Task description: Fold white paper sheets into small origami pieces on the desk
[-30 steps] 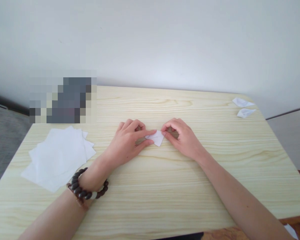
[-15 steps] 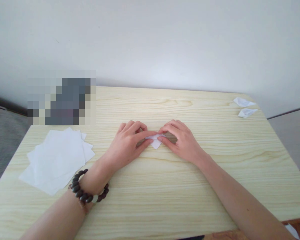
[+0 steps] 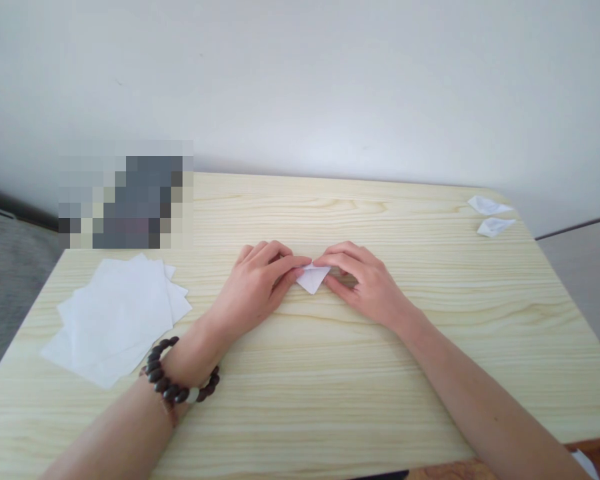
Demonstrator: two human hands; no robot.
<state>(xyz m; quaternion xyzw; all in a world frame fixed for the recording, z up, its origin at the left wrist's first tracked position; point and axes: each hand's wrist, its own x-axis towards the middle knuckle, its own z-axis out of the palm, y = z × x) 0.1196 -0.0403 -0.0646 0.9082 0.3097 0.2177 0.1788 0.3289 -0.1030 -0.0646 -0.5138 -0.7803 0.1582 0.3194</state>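
Note:
A small folded piece of white paper lies between my hands near the middle of the table, one pointed corner toward me. My left hand pinches its left side between thumb and index finger. On the other side, my right hand has its fingertips on the top edge and its thumb by the right corner, closed on the paper. The fingers cover the paper's upper edge and side corners. A dark beaded bracelet is around my left wrist.
Several loose white paper sheets overlap at the table's left. Two folded white paper pieces lie at the far right corner. A pixelated dark object is at the back left. The pale wood table meets a white wall.
The thumbs have shifted outward and slightly up along the folded paper. More of its front face shows now, as a wider triangle. The loose sheets stay in place.

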